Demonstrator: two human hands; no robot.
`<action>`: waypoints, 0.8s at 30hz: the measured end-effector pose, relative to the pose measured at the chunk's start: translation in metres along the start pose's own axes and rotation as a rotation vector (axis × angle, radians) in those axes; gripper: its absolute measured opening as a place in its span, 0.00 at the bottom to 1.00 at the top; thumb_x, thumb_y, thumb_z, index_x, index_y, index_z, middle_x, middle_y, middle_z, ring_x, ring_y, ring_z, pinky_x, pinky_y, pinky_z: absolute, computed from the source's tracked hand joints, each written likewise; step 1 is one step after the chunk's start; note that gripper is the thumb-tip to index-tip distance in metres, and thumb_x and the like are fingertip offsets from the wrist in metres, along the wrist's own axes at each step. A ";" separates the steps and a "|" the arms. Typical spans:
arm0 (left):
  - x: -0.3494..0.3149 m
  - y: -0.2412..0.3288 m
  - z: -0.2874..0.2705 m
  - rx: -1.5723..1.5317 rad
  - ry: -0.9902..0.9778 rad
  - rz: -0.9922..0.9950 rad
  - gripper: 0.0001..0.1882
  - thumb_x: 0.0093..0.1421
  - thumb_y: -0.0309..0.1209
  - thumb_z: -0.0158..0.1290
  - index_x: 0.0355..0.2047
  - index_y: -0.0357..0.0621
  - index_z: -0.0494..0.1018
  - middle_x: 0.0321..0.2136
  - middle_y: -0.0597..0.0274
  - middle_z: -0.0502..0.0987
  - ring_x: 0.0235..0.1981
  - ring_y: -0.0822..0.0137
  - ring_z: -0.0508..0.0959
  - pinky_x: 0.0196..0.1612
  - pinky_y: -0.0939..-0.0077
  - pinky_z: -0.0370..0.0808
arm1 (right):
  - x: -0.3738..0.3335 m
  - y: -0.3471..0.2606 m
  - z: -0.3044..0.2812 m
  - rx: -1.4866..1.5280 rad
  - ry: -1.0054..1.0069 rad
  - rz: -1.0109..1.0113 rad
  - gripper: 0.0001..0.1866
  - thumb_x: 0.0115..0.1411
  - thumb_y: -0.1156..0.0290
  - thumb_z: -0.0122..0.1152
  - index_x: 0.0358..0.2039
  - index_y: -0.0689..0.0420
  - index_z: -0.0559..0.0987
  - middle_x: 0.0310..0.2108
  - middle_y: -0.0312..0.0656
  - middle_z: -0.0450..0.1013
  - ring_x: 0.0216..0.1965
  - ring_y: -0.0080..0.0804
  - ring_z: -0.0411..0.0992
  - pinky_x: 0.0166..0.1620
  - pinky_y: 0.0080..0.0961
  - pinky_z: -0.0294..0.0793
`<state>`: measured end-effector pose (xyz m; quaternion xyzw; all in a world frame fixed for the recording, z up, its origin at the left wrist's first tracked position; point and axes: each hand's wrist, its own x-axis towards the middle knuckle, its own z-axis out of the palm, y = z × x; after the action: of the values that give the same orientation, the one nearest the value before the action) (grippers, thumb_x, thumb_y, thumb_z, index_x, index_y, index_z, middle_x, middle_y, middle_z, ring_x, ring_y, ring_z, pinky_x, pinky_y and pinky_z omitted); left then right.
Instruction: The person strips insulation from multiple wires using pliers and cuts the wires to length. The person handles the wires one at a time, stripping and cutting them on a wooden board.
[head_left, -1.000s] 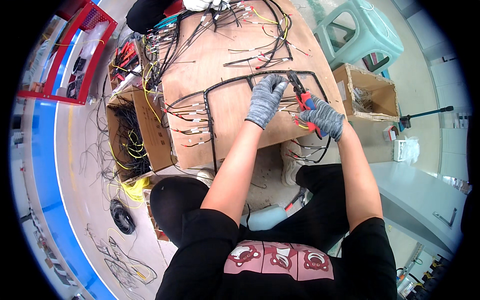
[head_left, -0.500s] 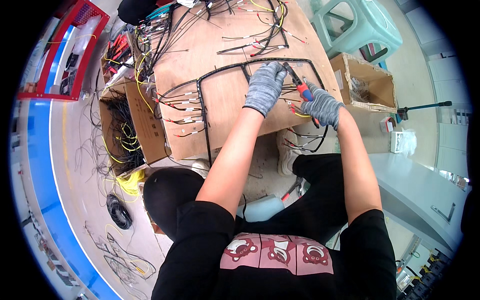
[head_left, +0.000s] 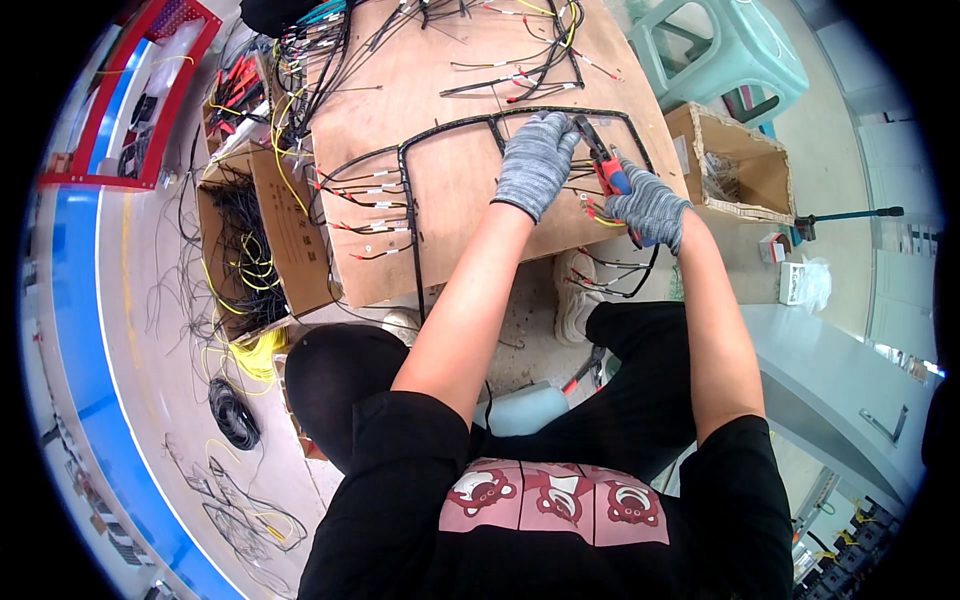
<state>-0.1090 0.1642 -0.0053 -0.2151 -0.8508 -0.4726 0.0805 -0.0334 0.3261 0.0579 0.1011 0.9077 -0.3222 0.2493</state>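
Note:
My right hand [head_left: 650, 208], in a grey knit glove, grips pliers [head_left: 613, 178] with red and blue handles. Their dark jaws point away from me, beside the fingertips of my left hand [head_left: 536, 166]. That hand, gloved alike, has its fingers pinched together; whatever they hold is hidden. Both hands are over a black-wrapped wire harness [head_left: 408, 185] lying on a wooden board [head_left: 365, 275]. Thin wires with white labels and red tips branch off the harness at left. More wire ends with red and yellow tips [head_left: 598, 213] show below the pliers, and a harness loop hangs past the near edge.
More wire bundles [head_left: 540, 80] lie on the far part of the board. A cardboard box of black wires [head_left: 285, 225] stands at left, another box [head_left: 745, 195] at right near a green plastic stool [head_left: 740, 50]. Cable coils [head_left: 235, 415] lie on the floor at left.
The whole view has shifted slightly. The pliers stand a little steeper in my right hand, their jaws still beside my left fingertips. Both hands keep nearly the same place over the harness.

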 end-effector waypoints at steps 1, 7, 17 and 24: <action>0.000 0.000 0.001 0.011 -0.002 0.005 0.10 0.56 0.34 0.51 0.31 0.39 0.73 0.29 0.49 0.75 0.34 0.52 0.74 0.38 0.62 0.71 | 0.001 0.000 -0.002 0.007 -0.026 0.042 0.35 0.47 0.58 0.62 0.52 0.61 0.63 0.28 0.50 0.71 0.17 0.33 0.69 0.21 0.28 0.69; 0.000 0.000 0.001 0.003 0.007 -0.029 0.10 0.56 0.35 0.51 0.31 0.40 0.74 0.29 0.50 0.75 0.34 0.52 0.75 0.38 0.62 0.71 | -0.006 -0.017 0.003 0.012 0.009 0.071 0.35 0.47 0.59 0.62 0.52 0.62 0.62 0.30 0.52 0.71 0.18 0.33 0.69 0.21 0.27 0.70; 0.001 -0.009 -0.004 -0.030 -0.052 -0.053 0.09 0.53 0.33 0.54 0.28 0.39 0.72 0.27 0.49 0.74 0.32 0.52 0.74 0.36 0.62 0.71 | -0.009 -0.025 0.003 -0.023 -0.003 0.130 0.32 0.48 0.62 0.61 0.50 0.63 0.62 0.30 0.54 0.71 0.19 0.39 0.72 0.21 0.31 0.71; 0.002 -0.004 0.001 0.029 -0.007 0.022 0.08 0.53 0.32 0.54 0.28 0.39 0.73 0.27 0.50 0.75 0.31 0.52 0.74 0.36 0.63 0.71 | -0.013 -0.039 0.001 -0.163 -0.008 0.124 0.26 0.49 0.65 0.57 0.47 0.63 0.64 0.30 0.56 0.71 0.26 0.45 0.74 0.29 0.34 0.74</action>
<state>-0.1125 0.1637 -0.0083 -0.2249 -0.8555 -0.4585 0.0856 -0.0355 0.2948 0.0846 0.1354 0.9218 -0.2317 0.2799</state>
